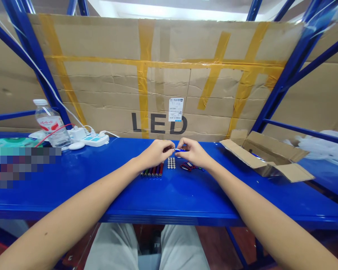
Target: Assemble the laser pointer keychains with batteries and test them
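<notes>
Above the blue shelf my right hand (193, 150) is closed in a pinch around a small blue metal tube (180, 150), held roughly level. The fingertips of my left hand (157, 152) are pressed together at the tube's silver left end; what they pinch there is too small to make out. Just below the hands lie several small silver button cells (171, 163) in neat rows. To their left is a row of slim coloured tubes (152, 171), partly behind my left wrist. Red clips that look like carabiners (187, 166) lie under my right hand, partly hidden.
An open cardboard box (266, 153) stands at the right with something blue inside. At the left are a water bottle (52, 125), a white power strip (95, 140) with cables and a green packet (14, 144). A large taped cardboard sheet (112, 93) closes off the back.
</notes>
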A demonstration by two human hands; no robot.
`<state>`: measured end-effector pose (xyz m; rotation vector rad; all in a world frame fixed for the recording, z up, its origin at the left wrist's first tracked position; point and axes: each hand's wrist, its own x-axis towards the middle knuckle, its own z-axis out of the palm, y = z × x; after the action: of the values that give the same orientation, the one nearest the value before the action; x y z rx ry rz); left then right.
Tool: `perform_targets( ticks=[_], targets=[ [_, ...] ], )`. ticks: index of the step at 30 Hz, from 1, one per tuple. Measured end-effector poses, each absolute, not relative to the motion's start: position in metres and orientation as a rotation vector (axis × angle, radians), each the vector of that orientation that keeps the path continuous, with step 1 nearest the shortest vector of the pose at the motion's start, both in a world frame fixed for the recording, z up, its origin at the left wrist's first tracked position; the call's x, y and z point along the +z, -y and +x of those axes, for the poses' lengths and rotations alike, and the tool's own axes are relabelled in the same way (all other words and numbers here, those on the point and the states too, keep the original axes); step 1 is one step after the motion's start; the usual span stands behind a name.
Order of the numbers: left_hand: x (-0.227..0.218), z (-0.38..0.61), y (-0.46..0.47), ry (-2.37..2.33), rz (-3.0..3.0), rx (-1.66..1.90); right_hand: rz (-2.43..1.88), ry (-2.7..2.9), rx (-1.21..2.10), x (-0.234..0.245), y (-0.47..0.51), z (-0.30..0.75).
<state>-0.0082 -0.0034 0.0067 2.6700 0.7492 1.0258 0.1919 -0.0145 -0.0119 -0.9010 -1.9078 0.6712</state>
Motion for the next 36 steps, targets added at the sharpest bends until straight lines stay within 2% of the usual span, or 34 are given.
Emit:
perform_targets(
  ticks=[7,10,15,26,36],
  targets=[
    [0.007,-0.011,0.002,-0.694,2.756,1.016,-0.943,2.016,0.584,-0.003,0.022,0.193],
    [0.007,-0.011,0.002,-0.662,2.820,0.995,-0.978,2.051,0.660,0.001,0.025,0.192],
    [0.006,-0.009,0.003,-0.614,2.894,0.978,-1.004,2.009,0.894,0.000,0.025,0.194],
    [0.008,-0.008,0.008,-0.436,2.945,0.924,-0.822,1.647,1.736,-0.006,0.020,0.203],
    [0.009,-0.006,0.014,-0.358,2.997,0.887,-0.750,1.549,2.036,-0.005,0.018,0.211]
  ],
)
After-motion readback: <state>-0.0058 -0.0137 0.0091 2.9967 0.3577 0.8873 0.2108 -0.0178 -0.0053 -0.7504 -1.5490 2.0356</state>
